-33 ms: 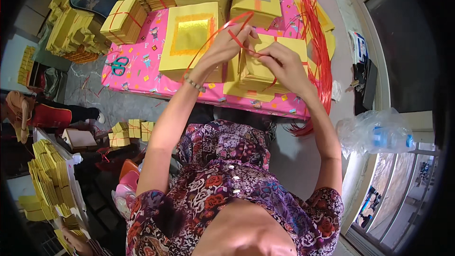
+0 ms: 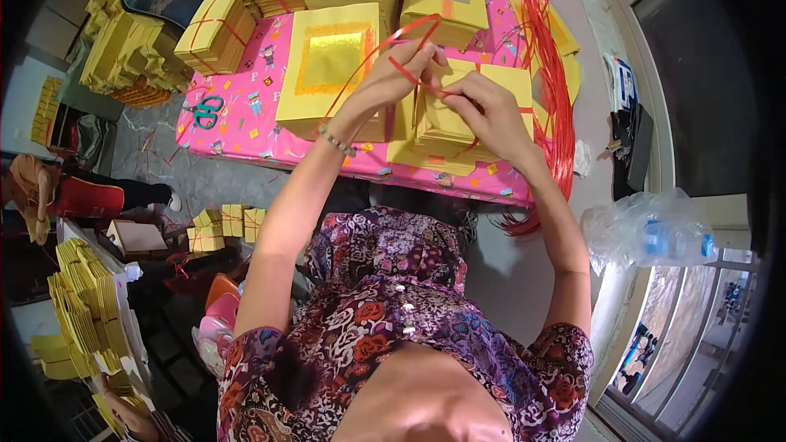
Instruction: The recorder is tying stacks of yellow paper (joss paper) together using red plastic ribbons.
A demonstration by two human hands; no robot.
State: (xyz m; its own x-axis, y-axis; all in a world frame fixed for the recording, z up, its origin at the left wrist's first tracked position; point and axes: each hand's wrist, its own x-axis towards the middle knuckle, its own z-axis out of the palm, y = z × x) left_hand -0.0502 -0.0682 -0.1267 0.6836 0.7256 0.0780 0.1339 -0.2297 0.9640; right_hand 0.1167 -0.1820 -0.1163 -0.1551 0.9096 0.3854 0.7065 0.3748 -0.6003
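My left hand [image 2: 401,75] and my right hand [image 2: 491,110] meet over a small stack of yellow paper [image 2: 442,121] near the table's front edge. A thin red plastic ribbon [image 2: 407,29] runs between them, looping up and back over my left wrist. Fingers of my left hand are bent round the ribbon, and a short end pokes out beside them. My right thumb and forefinger pinch the ribbon low over the stack. Red bands of ribbon also cross the stack's sides. Just left lies a larger yellow paper stack [image 2: 288,102] with a gold foil square on top.
A pink patterned cloth [image 2: 237,127] covers the table. Green-handled scissors [image 2: 209,112] lie at its left. Long red ribbon strands [image 2: 558,115] hang over the right edge. Tied paper bundles [image 2: 214,37] and another foil-topped stack [image 2: 422,12] stand farther back. Other people are at the left.
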